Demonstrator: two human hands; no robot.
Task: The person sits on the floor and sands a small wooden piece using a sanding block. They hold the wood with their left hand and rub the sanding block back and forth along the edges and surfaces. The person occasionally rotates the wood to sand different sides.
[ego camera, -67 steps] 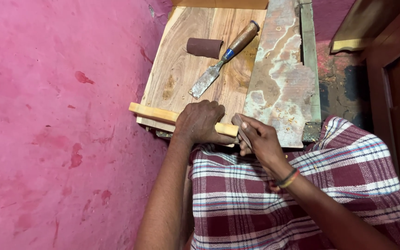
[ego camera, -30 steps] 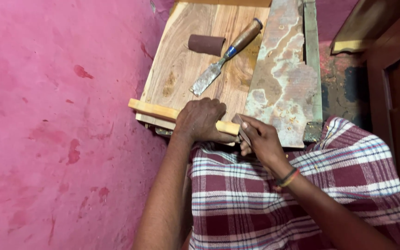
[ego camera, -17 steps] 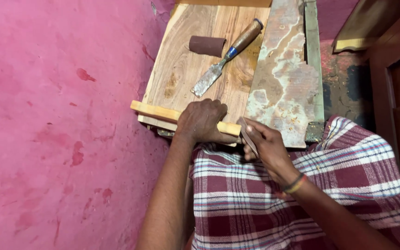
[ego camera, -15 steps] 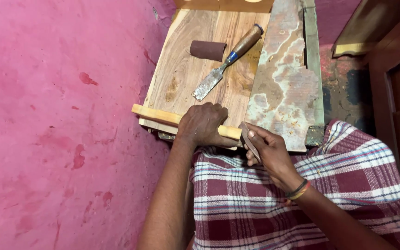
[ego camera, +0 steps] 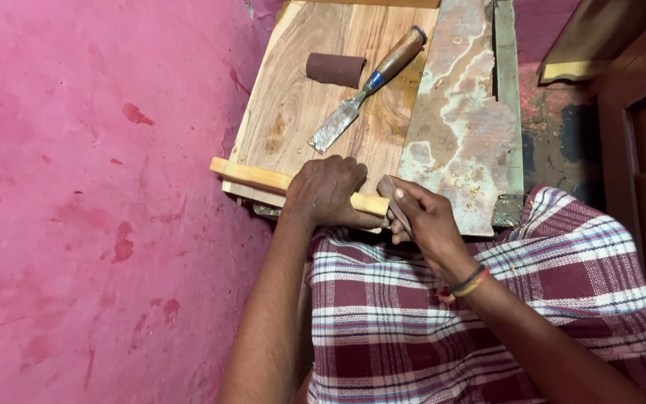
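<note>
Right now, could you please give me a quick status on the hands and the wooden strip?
Left hand clamped on wooden strip. Right hand pinching small brown piece against strip's end. Chisel and brown roll lie on board, clear of hands.

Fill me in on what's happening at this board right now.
A person in a plaid cloth works over a wooden board on a pink floor. The left hand presses a pale wooden strip down across the board's near edge. The right hand holds a small brown piece, likely sandpaper, against the strip's end. A chisel and a brown roll lie untouched farther up the board, beside a worn grey slab.
</note>
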